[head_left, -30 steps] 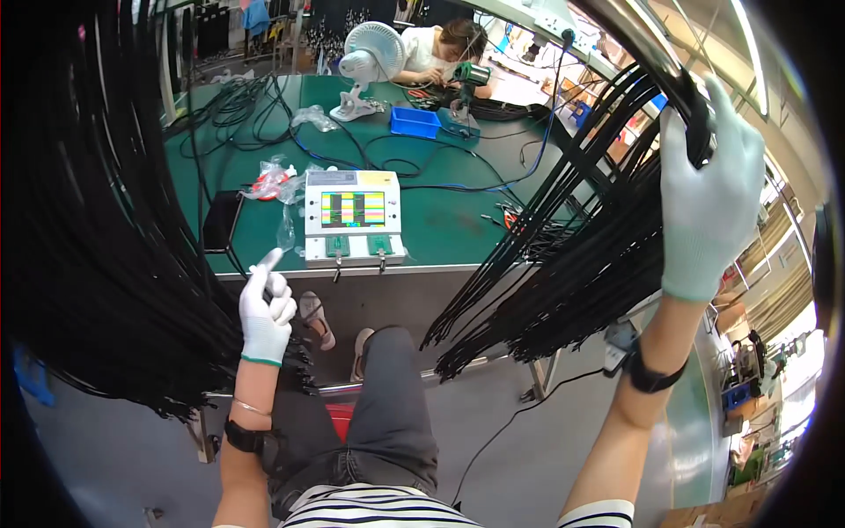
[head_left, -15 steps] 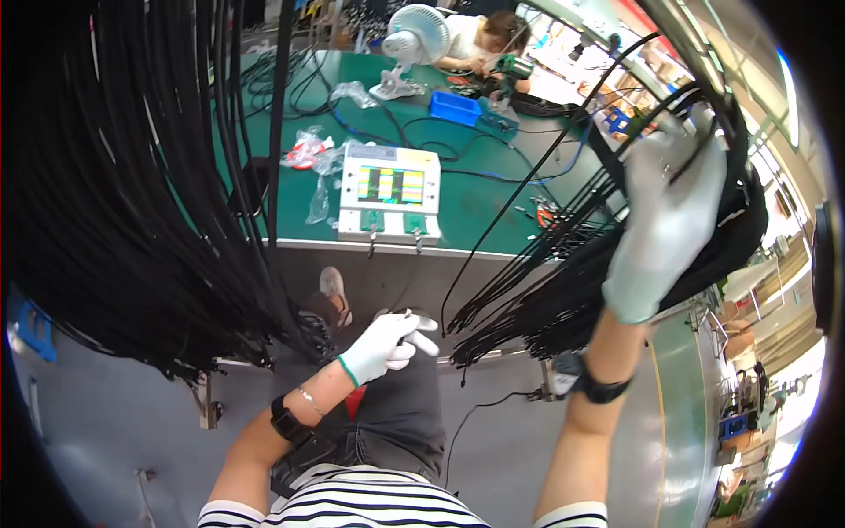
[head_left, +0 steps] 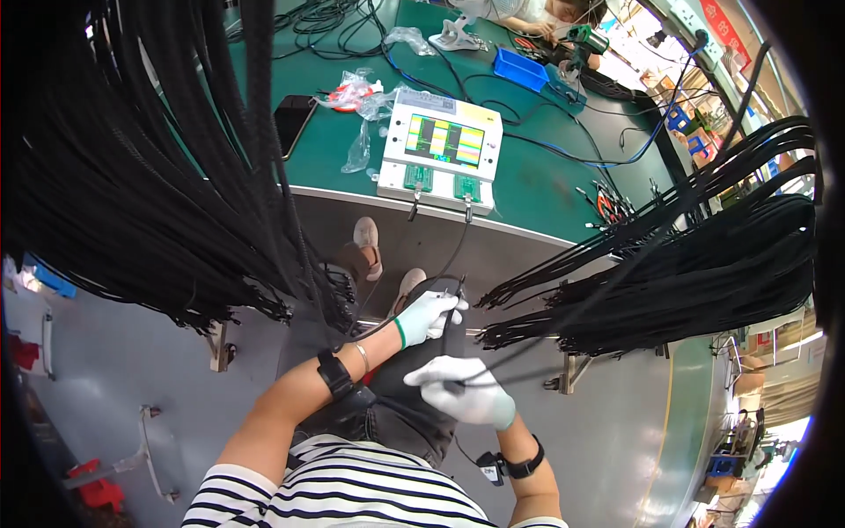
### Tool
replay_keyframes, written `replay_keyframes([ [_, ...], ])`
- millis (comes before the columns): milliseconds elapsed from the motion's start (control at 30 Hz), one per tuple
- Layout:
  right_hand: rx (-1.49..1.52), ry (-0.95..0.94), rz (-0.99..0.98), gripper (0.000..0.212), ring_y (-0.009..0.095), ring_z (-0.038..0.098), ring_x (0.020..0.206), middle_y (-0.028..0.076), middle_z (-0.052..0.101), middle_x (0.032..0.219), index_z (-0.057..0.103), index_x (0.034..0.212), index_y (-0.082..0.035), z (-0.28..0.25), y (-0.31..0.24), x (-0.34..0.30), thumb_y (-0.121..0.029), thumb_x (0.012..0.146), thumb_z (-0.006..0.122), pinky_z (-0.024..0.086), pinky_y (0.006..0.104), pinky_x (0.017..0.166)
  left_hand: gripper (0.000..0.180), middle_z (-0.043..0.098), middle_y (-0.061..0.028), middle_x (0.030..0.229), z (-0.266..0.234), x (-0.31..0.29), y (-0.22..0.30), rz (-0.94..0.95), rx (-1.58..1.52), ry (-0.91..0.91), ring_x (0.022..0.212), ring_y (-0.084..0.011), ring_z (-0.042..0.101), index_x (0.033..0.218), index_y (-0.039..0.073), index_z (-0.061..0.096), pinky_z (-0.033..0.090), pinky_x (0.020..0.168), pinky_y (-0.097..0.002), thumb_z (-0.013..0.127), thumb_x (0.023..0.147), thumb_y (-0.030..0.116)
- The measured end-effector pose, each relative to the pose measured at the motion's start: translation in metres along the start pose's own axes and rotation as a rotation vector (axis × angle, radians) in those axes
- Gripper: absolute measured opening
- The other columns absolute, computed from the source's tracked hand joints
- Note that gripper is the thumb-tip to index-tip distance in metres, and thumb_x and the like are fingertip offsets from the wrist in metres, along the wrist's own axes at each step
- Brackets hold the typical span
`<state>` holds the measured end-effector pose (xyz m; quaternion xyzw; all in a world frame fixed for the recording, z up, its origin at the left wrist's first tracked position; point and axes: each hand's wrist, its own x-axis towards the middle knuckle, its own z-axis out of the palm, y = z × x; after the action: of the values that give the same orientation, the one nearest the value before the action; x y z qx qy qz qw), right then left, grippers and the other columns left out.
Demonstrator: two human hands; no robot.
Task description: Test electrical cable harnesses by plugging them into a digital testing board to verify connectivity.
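My gloved left hand [head_left: 429,319] is over my lap, fingers closed around the end of a thin black cable [head_left: 462,283]. Just below and to the right, my gloved right hand [head_left: 466,392] is closed on a black cable [head_left: 607,297]. That cable runs blurred up to the far right. Ahead, at the table's front edge, sits a white tester box [head_left: 396,132] with a lit colour screen and two green sockets. A lead hangs from its right socket toward my left hand. Whether the cables in my two hands are one and the same, I cannot tell.
Thick bundles of black cables hang at the left [head_left: 150,220] and right [head_left: 713,273]. On the green table [head_left: 546,176] lie a phone [head_left: 293,123], clear plastic bags, a blue tray [head_left: 521,70] and red-handled pliers [head_left: 607,204]. A person [head_left: 550,22] works at the far side.
My right hand has come down from the right-hand bundle to my lap, drawing a cable along. My left hand has moved slightly right and up. The view has shifted.
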<state>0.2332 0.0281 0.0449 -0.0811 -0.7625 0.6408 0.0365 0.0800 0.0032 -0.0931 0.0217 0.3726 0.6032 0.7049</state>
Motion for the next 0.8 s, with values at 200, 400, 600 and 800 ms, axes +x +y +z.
replay_keyframes([
  [200, -1.155, 0.589, -0.25, 0.028, 0.013, 0.06, 0.073, 0.004, 0.066, 0.08, 0.064, 0.114, 0.0, -0.043, 0.046, -0.007, -0.013, 0.088, 0.065, 0.05, 0.0308, 0.07, 0.024, 0.062, -0.0014, 0.074, 0.027, -0.038, 0.009, 0.216, 0.297, 0.017, 0.043, -0.0063, 0.039, 0.106, 0.006, 0.061, 0.03, 0.04, -0.0216, 0.048, 0.102, 0.026],
  [400, 0.065, 0.528, 0.205, 0.029, 0.01, 0.056, 0.067, 0.002, 0.063, 0.082, 0.063, 0.117, 0.003, -0.041, 0.036, 0.024, -0.015, 0.094, 0.059, 0.048, 0.0274, 0.064, 0.022, 0.063, -0.003, 0.077, 0.053, -0.052, -0.001, 0.706, 0.663, 0.091, 0.059, -0.0057, 0.048, 0.099, 0.001, 0.063, 0.037, 0.053, -0.0231, 0.052, 0.099, 0.02],
  [600, 0.119, 0.473, 0.25, 0.029, 0.012, 0.061, 0.082, 0.008, 0.067, 0.097, 0.062, 0.119, 0.005, -0.038, 0.025, 0.034, -0.014, 0.099, 0.052, 0.049, 0.0246, 0.074, 0.023, 0.063, -0.0045, 0.078, 0.058, -0.064, 0.012, 0.846, 0.702, 0.115, 0.071, -0.0081, 0.052, 0.094, -0.003, 0.062, 0.041, 0.063, -0.0264, 0.053, 0.098, 0.018],
  [800, 0.188, 0.602, 0.087, 0.03, 0.014, 0.064, 0.092, 0.011, 0.068, 0.103, 0.061, 0.12, 0.005, -0.041, 0.044, 0.053, -0.014, 0.099, 0.052, 0.05, 0.0242, 0.078, 0.023, 0.062, -0.0035, 0.072, 0.053, -0.065, 0.009, 0.659, 0.709, 0.064, 0.067, -0.0072, 0.053, 0.094, -0.003, 0.064, 0.041, 0.062, -0.0258, 0.052, 0.098, 0.017],
])
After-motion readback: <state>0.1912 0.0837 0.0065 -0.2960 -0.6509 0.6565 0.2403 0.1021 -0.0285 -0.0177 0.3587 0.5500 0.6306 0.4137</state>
